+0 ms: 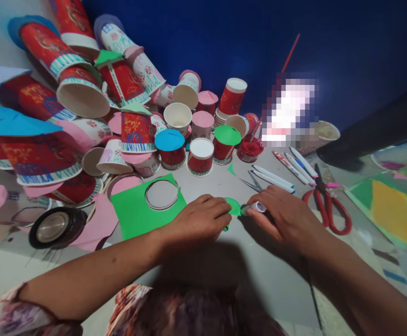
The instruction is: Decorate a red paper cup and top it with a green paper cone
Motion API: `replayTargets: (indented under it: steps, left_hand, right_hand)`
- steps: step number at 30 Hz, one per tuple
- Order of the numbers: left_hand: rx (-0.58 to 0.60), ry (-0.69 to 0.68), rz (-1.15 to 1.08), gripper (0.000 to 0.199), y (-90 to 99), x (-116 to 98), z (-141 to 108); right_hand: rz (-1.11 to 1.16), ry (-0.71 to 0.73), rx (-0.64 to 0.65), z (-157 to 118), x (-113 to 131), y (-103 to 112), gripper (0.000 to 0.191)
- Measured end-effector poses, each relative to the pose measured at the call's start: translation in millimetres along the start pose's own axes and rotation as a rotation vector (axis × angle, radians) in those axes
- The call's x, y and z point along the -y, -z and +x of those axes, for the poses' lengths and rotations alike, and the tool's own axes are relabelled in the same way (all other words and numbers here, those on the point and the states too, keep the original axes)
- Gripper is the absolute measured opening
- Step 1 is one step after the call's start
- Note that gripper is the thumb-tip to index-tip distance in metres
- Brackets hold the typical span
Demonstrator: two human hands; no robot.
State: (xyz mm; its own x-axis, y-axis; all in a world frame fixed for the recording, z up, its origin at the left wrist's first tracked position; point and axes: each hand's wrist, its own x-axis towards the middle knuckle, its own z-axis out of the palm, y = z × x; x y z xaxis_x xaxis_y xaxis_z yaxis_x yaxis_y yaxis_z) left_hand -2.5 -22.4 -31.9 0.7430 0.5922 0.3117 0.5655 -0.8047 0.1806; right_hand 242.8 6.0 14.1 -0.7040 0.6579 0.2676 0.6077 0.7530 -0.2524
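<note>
My left hand (205,219) lies palm down at the middle of the grey table, its fingers together over a small green paper disc (234,206). Part of the disc is hidden beneath those fingers. From the right, my right hand (284,212) grips a short white tube, apparently a glue stick (257,206), its end touching or just beside the disc's right edge. Left of my left hand is a green paper sheet (129,221) with a round hole cut in it. Small pointed scissors (252,182) lie just beyond my right hand.
Decorated red and white paper cups (200,158) are piled at the back and left, several with paper lids. Red-handled scissors (329,205) and several marker pens (294,168) lie right. A roll of black tape (54,227) is at left, and a red paint jar (250,149) stands behind.
</note>
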Motion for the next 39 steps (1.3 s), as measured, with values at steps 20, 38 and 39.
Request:
replayTargets:
  steps: [20, 38, 39]
  left_hand:
    - [0.037, 0.001, 0.044, 0.006, 2.8, 0, 1]
    - [0.068, 0.016, 0.003, 0.006, 3.1, 0, 1]
    - [0.066, 0.015, 0.003, 0.007, 3.0, -1, 1]
  right_hand:
    - [0.059, -0.045, -0.199, 5, 7, 7, 0.011]
    - [-0.042, -0.084, -0.195, 6, 7, 5, 0.02]
    - [-0.044, -0.085, -0.208, 6, 8, 6, 0.019]
